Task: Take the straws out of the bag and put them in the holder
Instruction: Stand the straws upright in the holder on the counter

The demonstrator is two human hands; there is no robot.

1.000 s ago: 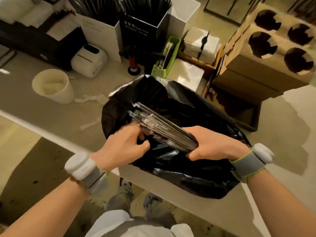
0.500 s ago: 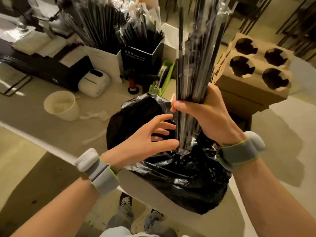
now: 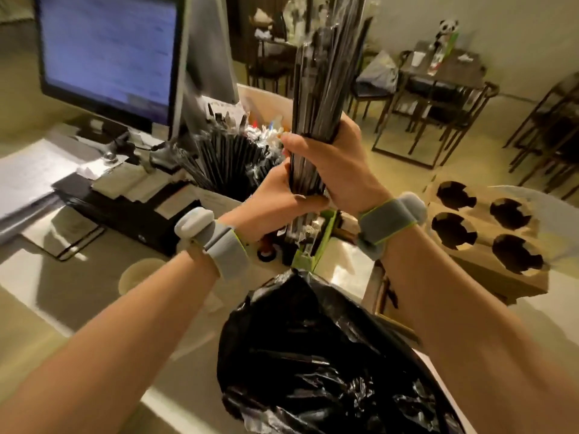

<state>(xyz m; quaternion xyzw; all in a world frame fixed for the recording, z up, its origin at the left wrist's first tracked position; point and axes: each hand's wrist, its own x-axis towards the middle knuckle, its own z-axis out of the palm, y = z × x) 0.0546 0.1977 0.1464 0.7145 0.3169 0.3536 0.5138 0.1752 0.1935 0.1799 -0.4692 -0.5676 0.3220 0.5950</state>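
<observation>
A tall bundle of black straws in clear wrappers stands upright, lifted clear of the black plastic bag that lies crumpled on the counter below. My right hand grips the bundle near its lower end. My left hand clasps the same bundle just beneath, thumb across the straws. The holder, a white box full of black straws, sits to the left of my hands.
A monitor stands at the back left beside papers and a black printer. Cardboard cup carriers sit on the right. A green tape dispenser and a paper cup lie near the bag. Tables and chairs fill the room beyond.
The bundle has risen fully out of the bag. My left hand, open beside it before, has closed on the straws. My view has tilted up toward the monitor.
</observation>
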